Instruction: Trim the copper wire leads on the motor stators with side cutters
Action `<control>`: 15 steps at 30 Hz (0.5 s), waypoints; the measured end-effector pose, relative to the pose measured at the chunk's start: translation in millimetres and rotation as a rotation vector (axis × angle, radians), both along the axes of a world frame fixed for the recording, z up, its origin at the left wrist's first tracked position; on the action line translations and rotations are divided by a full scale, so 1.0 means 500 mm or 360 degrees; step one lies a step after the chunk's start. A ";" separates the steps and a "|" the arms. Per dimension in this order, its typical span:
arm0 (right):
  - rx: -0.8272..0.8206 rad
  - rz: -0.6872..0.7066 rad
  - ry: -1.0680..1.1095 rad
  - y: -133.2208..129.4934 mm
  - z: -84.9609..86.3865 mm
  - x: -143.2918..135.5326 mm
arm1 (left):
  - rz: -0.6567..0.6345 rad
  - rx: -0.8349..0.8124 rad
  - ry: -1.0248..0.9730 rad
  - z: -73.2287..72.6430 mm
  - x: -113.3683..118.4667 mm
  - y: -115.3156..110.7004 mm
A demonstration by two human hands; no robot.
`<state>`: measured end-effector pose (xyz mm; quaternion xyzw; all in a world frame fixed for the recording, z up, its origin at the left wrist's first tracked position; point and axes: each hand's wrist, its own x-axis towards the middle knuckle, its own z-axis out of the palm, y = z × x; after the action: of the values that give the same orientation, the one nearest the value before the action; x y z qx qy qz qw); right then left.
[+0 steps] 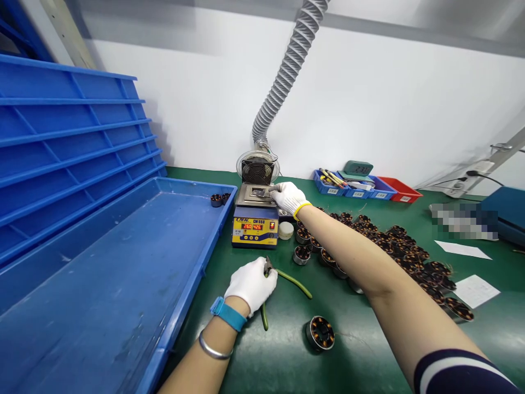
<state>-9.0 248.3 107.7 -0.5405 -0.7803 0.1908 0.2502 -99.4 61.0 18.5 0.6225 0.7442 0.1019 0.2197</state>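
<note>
My left hand (252, 283), in a white glove, is closed round the head of green-handled pliers (294, 282) just above the green table. Their handles point away to the right and toward me. My right hand (288, 198), gloved in white with a yellow cuff, reaches to the metal top of the yellow-and-blue soldering pot (255, 230). Its fingertips are pressed together around a small metallic thing too small to name. A single motor stator (320, 333) with copper windings lies on the table near me, its thin wires trailing right.
A large blue tray (164, 241) lies left, with small stators (216, 200) in its far corner. Many stators (385, 241) crowd the right side beneath my forearm. A round white container (286, 230) stands beside the pot; a ribbed hose (287, 71) hangs behind.
</note>
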 end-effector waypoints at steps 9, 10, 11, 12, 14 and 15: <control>-0.0030 0.0003 0.0032 -0.015 0.003 0.008 | -0.0008 -0.0006 -0.0005 0.003 0.000 -0.001; -0.0040 0.0003 0.0037 -0.015 0.002 0.010 | -0.0008 -0.0006 -0.0004 0.003 0.000 -0.001; -0.0053 0.0002 0.0043 -0.014 0.001 0.011 | -0.0009 -0.0005 -0.0003 0.004 0.000 -0.001; -0.0067 0.0000 0.0050 -0.014 0.000 0.012 | -0.0009 -0.0005 -0.0002 0.004 0.000 -0.001; -0.0100 -0.0009 0.0070 -0.013 -0.001 0.014 | -0.0010 -0.0007 -0.0001 0.005 0.000 -0.002; -0.0118 -0.0017 0.0082 -0.012 -0.001 0.016 | -0.0009 -0.0008 -0.0001 0.005 0.000 -0.002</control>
<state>-1.0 242.2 107.3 -0.5486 -0.7630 0.2321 0.2511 -99.2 59.9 21.2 0.6240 0.7427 0.0995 0.2218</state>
